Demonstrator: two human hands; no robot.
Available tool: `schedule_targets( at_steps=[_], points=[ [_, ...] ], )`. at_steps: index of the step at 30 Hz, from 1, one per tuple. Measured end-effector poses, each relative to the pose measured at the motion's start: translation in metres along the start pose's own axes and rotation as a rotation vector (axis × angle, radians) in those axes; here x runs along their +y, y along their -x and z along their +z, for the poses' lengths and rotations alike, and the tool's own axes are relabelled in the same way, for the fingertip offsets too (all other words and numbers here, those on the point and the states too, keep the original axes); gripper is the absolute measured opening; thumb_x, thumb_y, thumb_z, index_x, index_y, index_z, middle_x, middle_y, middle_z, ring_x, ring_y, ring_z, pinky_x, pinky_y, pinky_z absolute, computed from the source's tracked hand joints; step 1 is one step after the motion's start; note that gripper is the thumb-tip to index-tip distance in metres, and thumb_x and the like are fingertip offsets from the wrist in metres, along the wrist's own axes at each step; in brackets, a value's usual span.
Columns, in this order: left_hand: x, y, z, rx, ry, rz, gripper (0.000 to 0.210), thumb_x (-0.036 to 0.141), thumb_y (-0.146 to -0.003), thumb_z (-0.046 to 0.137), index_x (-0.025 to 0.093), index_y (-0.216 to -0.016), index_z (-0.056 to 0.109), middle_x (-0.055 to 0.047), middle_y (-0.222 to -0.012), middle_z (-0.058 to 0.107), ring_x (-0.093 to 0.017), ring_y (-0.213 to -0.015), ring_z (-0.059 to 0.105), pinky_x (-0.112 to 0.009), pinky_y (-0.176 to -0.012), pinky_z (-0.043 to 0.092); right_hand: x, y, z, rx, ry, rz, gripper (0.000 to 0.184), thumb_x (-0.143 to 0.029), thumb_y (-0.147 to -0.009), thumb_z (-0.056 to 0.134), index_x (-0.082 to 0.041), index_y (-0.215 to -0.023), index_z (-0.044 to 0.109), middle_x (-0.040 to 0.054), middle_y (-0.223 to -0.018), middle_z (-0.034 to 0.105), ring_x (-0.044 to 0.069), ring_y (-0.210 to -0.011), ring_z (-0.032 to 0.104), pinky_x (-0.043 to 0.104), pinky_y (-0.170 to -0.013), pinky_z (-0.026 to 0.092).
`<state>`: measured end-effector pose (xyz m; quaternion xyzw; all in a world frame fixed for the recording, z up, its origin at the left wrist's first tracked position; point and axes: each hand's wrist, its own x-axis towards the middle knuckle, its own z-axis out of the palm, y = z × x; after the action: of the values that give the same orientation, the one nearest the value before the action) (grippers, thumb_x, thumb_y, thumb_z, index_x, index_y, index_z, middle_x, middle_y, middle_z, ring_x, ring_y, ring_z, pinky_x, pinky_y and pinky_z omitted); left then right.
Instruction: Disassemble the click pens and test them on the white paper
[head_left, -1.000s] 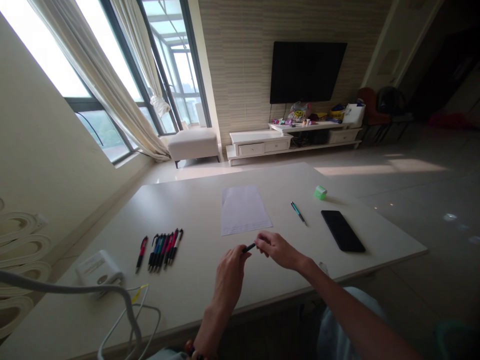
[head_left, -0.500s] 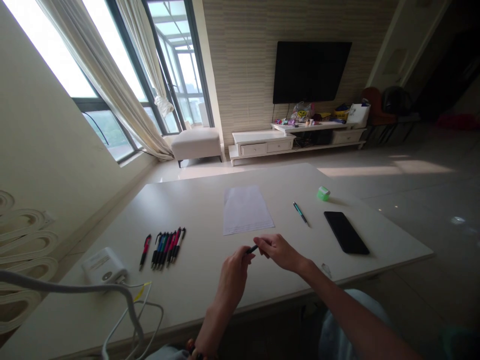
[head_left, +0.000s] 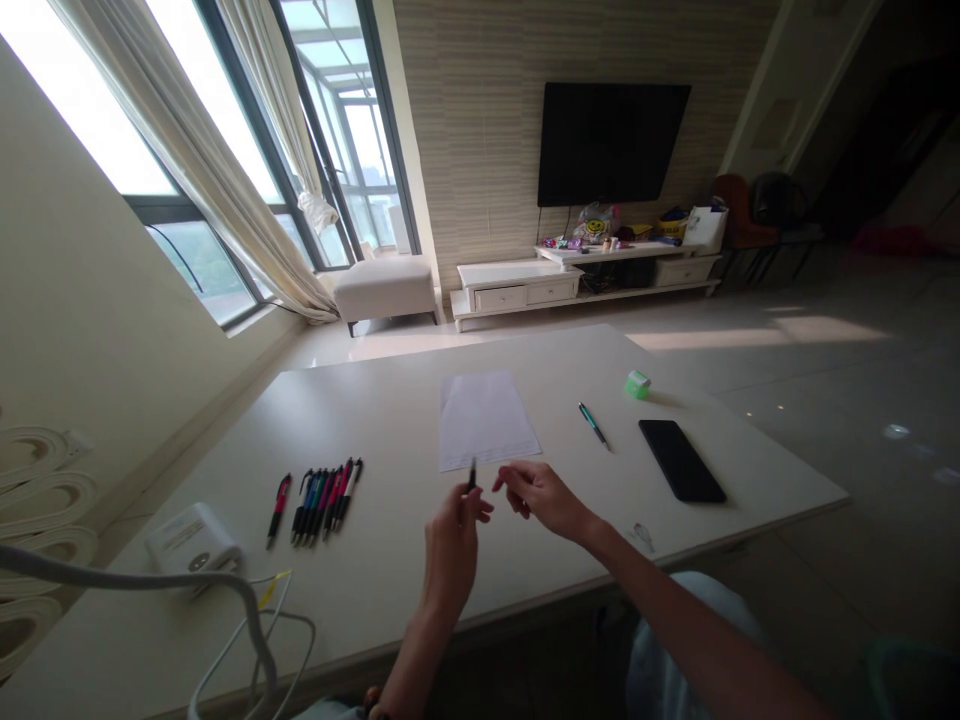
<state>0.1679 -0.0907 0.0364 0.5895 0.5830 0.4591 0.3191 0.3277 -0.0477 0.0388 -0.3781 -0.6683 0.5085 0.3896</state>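
Observation:
My left hand [head_left: 454, 540] is closed around a dark pen [head_left: 472, 476], its narrow end pointing up; the lower part is hidden in my fingers. Just to the right, apart from the pen, is my right hand [head_left: 536, 492], its fingers curled in; whatever they may hold is too small to make out. Beyond both hands lies a sheet of white paper [head_left: 487, 415]. To the right of the paper rests a teal and black pen [head_left: 594, 426]. Several pens [head_left: 326, 502] lie side by side on the left, with one red and black pen [head_left: 278, 512] set apart.
A black phone [head_left: 681, 460] and a small green and white box [head_left: 637, 384] lie on the right of the white table [head_left: 390, 590]. A small clear piece [head_left: 643, 537] is near its front edge. At left stand a white device [head_left: 193, 545] and a looping cable [head_left: 255, 620].
My right hand has come off the pen and moved slightly away. The pen, in my left hand, has turned from slanted to nearly upright. The whole view has shifted a little.

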Motion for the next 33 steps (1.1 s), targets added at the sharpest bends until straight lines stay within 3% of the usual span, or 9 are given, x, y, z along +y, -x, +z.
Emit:
schedule_targets(
  at_steps=[2,5,10,13,15,19,22,26,33],
  points=[
    [0.001,-0.007,-0.001,0.031,0.331,-0.128,0.033,0.049,-0.086,0.042,0.017,-0.09,0.052,-0.009,-0.084,0.072,-0.022,-0.08,0.067,-0.037,-0.075,0.05,-0.003,0.006,-0.002,0.011,0.079,-0.046,0.024,-0.038,-0.082,0.054,-0.02,-0.097,0.06,-0.0014,-0.066,0.058,0.011,-0.056,0.051,0.024,-0.055,0.042],
    [-0.001,-0.014,0.003,0.009,0.782,-0.246,0.032,0.05,-0.084,0.046,0.018,-0.087,0.047,-0.013,-0.104,0.068,-0.024,-0.099,0.063,-0.043,-0.085,0.048,-0.005,0.015,0.009,-0.032,0.135,-0.132,0.041,-0.027,-0.073,0.066,-0.027,-0.113,0.056,0.0006,-0.087,0.064,0.013,-0.068,0.057,0.025,-0.062,0.046],
    [-0.004,-0.012,0.026,-0.113,0.927,-0.324,0.038,0.053,-0.081,0.05,0.016,-0.091,0.053,-0.014,-0.112,0.064,-0.025,-0.107,0.059,-0.041,-0.089,0.048,-0.01,0.011,0.027,0.112,0.081,-0.251,0.014,-0.027,-0.078,0.061,-0.023,-0.09,0.065,0.0026,-0.088,0.064,0.016,-0.077,0.057,0.028,-0.069,0.045],
    [-0.003,-0.007,0.035,-0.231,0.724,-0.313,0.048,0.055,-0.083,0.045,0.012,-0.1,0.057,-0.017,-0.109,0.065,-0.025,-0.099,0.063,-0.04,-0.087,0.049,-0.014,-0.005,0.011,0.43,-0.101,-0.193,0.016,-0.037,-0.081,0.056,-0.021,-0.084,0.059,0.0032,-0.084,0.061,0.016,-0.076,0.056,0.03,-0.071,0.044],
    [-0.004,-0.004,0.035,-0.322,0.41,-0.233,0.045,0.051,-0.084,0.044,0.013,-0.103,0.06,-0.016,-0.109,0.065,-0.026,-0.097,0.063,-0.042,-0.087,0.048,-0.014,-0.018,-0.009,0.582,-0.372,-0.139,0.022,-0.042,-0.082,0.053,-0.02,-0.081,0.054,0.0033,-0.081,0.058,0.016,-0.074,0.055,0.031,-0.071,0.044],
    [-0.015,-0.007,0.021,-0.29,-0.401,0.044,0.038,0.029,-0.085,0.046,0.018,-0.12,0.055,-0.013,-0.129,0.053,-0.028,-0.122,0.045,-0.046,-0.102,0.032,-0.008,-0.035,-0.049,0.432,-0.863,0.022,0.03,-0.047,-0.08,0.053,-0.021,-0.067,0.044,-0.0047,-0.054,0.039,0.011,-0.048,0.04,0.028,-0.052,0.04],
    [-0.032,-0.022,0.01,-0.317,-0.765,0.053,0.049,0.025,-0.085,0.044,0.016,-0.133,0.04,-0.012,-0.144,0.032,-0.029,-0.134,0.024,-0.049,-0.105,0.025,-0.001,-0.038,-0.063,0.337,-0.926,0.055,0.04,-0.054,-0.081,0.042,-0.022,-0.057,0.035,-0.0071,-0.049,0.024,0.01,-0.041,0.025,0.025,-0.041,0.03],
    [-0.051,-0.044,0.003,-0.312,-0.981,-0.01,0.056,0.037,-0.089,0.035,0.012,-0.139,0.028,-0.015,-0.148,0.017,-0.032,-0.136,0.012,-0.054,-0.104,0.021,0.005,-0.039,-0.062,0.326,-0.899,0.042,0.039,-0.047,-0.081,0.035,-0.023,-0.052,0.026,-0.0071,-0.048,0.018,0.01,-0.041,0.015,0.025,-0.038,0.022],
    [-0.054,-0.05,0.006,-0.355,-1.022,-0.037,0.057,0.039,-0.09,0.03,0.008,-0.138,0.028,-0.017,-0.147,0.019,-0.033,-0.135,0.016,-0.054,-0.103,0.021,0.004,-0.041,-0.061,0.332,-0.991,0.031,0.035,-0.043,-0.079,0.037,-0.022,-0.053,0.026,-0.0072,-0.048,0.017,0.01,-0.043,0.012,0.025,-0.039,0.02]
  ],
)
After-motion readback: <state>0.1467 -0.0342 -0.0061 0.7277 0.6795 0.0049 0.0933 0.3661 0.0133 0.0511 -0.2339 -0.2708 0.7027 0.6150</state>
